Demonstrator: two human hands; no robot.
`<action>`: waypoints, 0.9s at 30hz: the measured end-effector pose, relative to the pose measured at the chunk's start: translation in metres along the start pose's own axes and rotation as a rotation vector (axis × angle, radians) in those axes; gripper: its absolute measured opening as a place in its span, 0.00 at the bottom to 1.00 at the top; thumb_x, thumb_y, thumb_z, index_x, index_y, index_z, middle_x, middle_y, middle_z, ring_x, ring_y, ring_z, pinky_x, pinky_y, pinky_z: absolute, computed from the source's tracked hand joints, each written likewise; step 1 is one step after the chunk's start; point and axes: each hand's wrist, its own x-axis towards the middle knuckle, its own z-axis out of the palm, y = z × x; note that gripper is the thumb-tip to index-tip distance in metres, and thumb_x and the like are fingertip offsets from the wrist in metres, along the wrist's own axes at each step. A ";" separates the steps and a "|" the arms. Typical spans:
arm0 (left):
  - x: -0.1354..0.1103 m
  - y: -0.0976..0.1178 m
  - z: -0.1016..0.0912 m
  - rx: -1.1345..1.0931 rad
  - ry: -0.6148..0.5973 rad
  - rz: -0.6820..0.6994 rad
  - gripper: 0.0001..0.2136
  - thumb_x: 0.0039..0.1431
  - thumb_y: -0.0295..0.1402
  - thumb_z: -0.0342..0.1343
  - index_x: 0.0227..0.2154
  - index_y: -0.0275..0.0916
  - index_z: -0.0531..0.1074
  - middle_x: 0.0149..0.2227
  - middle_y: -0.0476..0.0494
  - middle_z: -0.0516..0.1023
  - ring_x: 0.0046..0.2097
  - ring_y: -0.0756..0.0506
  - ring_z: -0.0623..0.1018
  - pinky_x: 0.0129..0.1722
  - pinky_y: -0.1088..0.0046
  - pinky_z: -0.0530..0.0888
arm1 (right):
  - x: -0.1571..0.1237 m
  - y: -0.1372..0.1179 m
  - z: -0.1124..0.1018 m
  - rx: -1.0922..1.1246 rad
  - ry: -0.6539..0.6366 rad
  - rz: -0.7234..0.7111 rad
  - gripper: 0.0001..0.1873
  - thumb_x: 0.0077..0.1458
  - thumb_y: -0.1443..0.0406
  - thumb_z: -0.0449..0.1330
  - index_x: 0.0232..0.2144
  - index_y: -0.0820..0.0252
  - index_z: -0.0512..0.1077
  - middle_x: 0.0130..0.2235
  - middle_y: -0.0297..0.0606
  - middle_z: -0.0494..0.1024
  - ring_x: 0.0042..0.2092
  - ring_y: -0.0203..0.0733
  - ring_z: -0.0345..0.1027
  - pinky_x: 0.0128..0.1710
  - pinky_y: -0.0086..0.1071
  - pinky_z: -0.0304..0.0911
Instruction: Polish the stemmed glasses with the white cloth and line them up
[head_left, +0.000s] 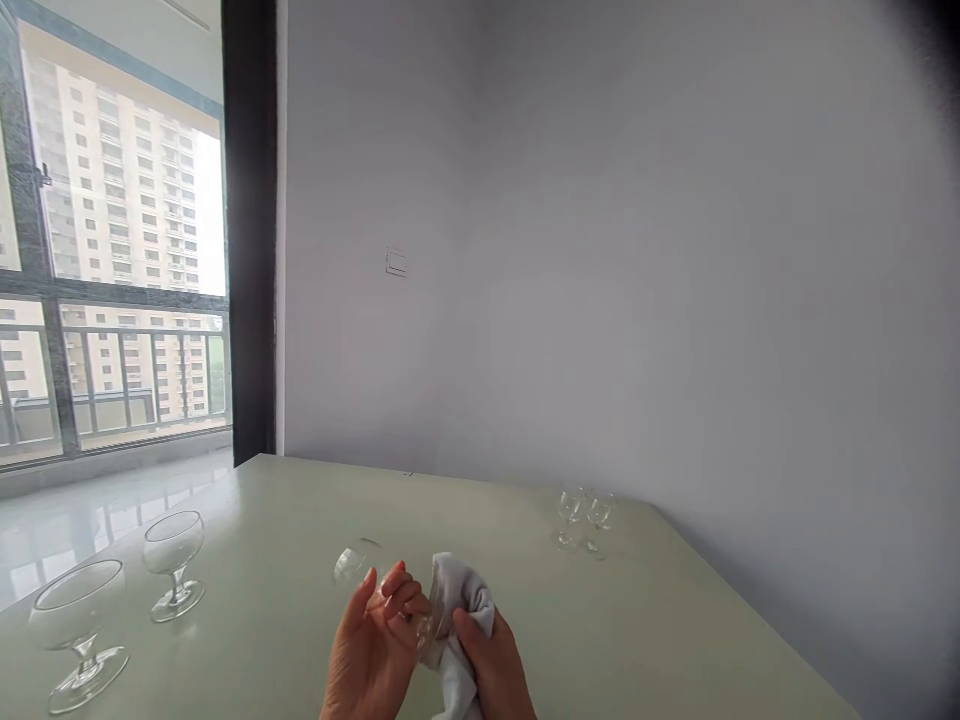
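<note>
My left hand (375,645) is palm up with its fingers curled around part of a clear stemmed glass (425,635); the fingers and a cloth hide much of that glass. Wrapped over the glass's other side is a light grey cloth (459,585), which my right hand (491,655) grips with the thumb on top. Just beyond my left fingertips there is another clear glass (349,565), partly hidden by the hand, so I cannot tell whether it lies down or stands.
Two stemmed glasses, a nearer one (79,625) and a farther one (176,560), stand upright at the left of the pale green table (637,640). Two smaller stemmed glasses (570,508) stand close together at the back right. A grey wall (600,250) rises behind; a window (120,250) is at left.
</note>
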 end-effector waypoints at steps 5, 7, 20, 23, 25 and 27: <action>-0.004 0.001 0.004 -0.124 0.040 -0.037 0.06 0.62 0.32 0.44 0.32 0.37 0.63 0.24 0.53 0.62 0.23 0.55 0.65 0.23 0.82 0.69 | -0.014 0.011 0.018 -0.292 0.053 -0.436 0.16 0.52 0.51 0.54 0.34 0.56 0.66 0.28 0.33 0.66 0.29 0.38 0.59 0.30 0.32 0.61; -0.007 0.000 0.005 -0.138 0.046 -0.086 0.06 0.62 0.31 0.44 0.30 0.37 0.62 0.23 0.54 0.61 0.22 0.55 0.65 0.22 0.82 0.69 | -0.015 0.016 0.022 -0.481 -0.038 -0.619 0.09 0.55 0.58 0.50 0.31 0.56 0.65 0.30 0.35 0.66 0.29 0.38 0.60 0.29 0.32 0.61; -0.002 0.036 -0.006 0.497 0.028 0.129 0.07 0.53 0.26 0.57 0.36 0.38 0.69 0.31 0.49 0.73 0.32 0.52 0.73 0.35 0.74 0.74 | 0.015 0.052 -0.009 -1.251 -0.015 -1.259 0.06 0.48 0.65 0.60 0.21 0.51 0.69 0.22 0.31 0.73 0.24 0.37 0.61 0.24 0.28 0.50; 0.008 0.029 -0.021 0.819 0.103 0.174 0.14 0.43 0.36 0.66 0.32 0.41 0.71 0.45 0.42 0.76 0.49 0.43 0.73 0.45 0.69 0.73 | 0.008 0.008 -0.018 -1.115 -0.180 -0.898 0.03 0.48 0.62 0.61 0.28 0.51 0.72 0.26 0.30 0.75 0.29 0.36 0.66 0.29 0.27 0.58; 0.014 0.013 -0.029 1.023 0.068 0.161 0.18 0.39 0.43 0.67 0.32 0.41 0.71 0.50 0.39 0.75 0.57 0.39 0.67 0.47 0.68 0.72 | 0.000 -0.024 -0.013 -1.066 -0.181 -0.633 0.06 0.47 0.64 0.60 0.32 0.54 0.74 0.26 0.31 0.73 0.30 0.36 0.67 0.30 0.27 0.60; 0.020 -0.008 -0.034 1.186 0.015 0.183 0.21 0.38 0.47 0.66 0.33 0.41 0.72 0.52 0.38 0.73 0.58 0.35 0.66 0.45 0.66 0.72 | -0.005 -0.042 -0.004 -1.078 -0.183 -0.438 0.05 0.46 0.64 0.60 0.29 0.55 0.75 0.24 0.31 0.73 0.27 0.36 0.67 0.27 0.27 0.58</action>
